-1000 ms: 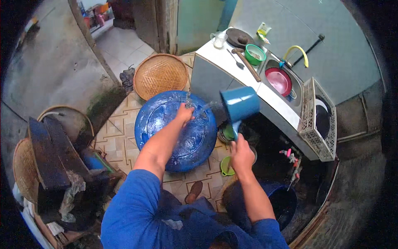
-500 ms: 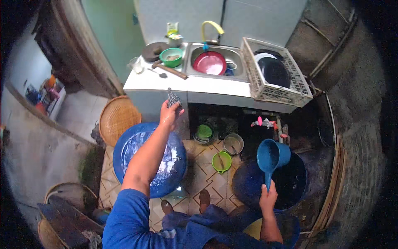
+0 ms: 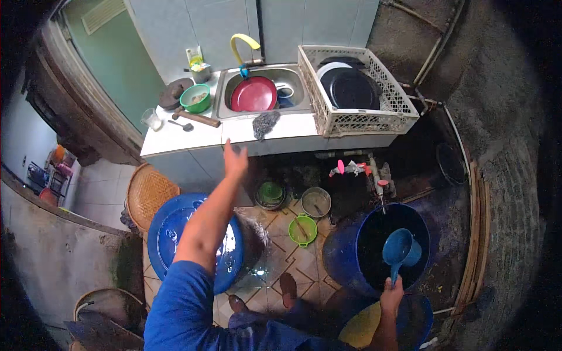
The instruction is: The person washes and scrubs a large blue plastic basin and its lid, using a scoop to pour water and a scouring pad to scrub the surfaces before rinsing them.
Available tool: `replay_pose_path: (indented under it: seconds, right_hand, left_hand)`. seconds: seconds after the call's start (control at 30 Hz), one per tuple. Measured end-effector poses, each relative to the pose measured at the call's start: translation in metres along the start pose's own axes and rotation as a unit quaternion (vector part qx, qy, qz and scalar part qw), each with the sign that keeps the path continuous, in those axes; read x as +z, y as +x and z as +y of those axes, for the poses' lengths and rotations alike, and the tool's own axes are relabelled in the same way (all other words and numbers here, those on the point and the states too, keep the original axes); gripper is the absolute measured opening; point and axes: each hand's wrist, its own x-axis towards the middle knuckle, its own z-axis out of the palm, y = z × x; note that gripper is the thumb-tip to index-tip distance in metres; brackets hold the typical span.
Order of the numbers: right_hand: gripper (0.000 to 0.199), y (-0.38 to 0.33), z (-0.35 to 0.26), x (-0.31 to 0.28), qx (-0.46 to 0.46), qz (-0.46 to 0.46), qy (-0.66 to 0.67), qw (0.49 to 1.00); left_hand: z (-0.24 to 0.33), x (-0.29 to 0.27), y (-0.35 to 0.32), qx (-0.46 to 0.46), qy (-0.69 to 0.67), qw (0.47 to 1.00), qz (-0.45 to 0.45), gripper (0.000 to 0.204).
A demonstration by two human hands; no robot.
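The right hand closes around the handle of a blue water dipper, whose cup hangs just inside the mouth of a large dark blue barrel on the floor at the person's right. The left hand is raised and empty, its fingers loosely spread, holding nothing; it hovers in front of the white counter's edge, just below a grey scrubbing pad that lies on the counter's front.

Behind the pad a steel sink holds a red plate under a yellow faucet. Left of the sink stand a green bowl, a wooden-handled tool and a clear glass. Right of the sink a white plastic crate holds dark plates.

Under the left forearm sits a wide blue basin on the tiled floor, with a round woven tray just behind it. Between basin and barrel lie a small green bowl, a metal pot and a green-lidded pot, near the person's feet
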Motion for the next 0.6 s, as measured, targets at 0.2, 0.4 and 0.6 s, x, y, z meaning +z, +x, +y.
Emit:
replay_pose_path:
  seconds: [0.2, 0.4, 0.6]
  right_hand:
    - [0.033, 0.071, 0.037, 0.057, 0.067, -0.192, -0.290, 0.935]
    - [0.024, 0.141, 0.115, 0.114, 0.226, -0.365, -0.178, 0.885]
    - [0.016, 0.125, 0.080, 0.119, 0.395, -0.283, 0.169, 0.858]
  left_hand:
    - [-0.175, -0.058, -0.159, -0.047, 0.344, 0.928, -0.136, 0.090]
    - [-0.207, -0.103, -0.253, -0.271, 0.369, 0.852, -0.253, 0.106]
    - [-0.229, -0.126, -0.291, -0.230, 0.402, 0.847, -0.260, 0.119]
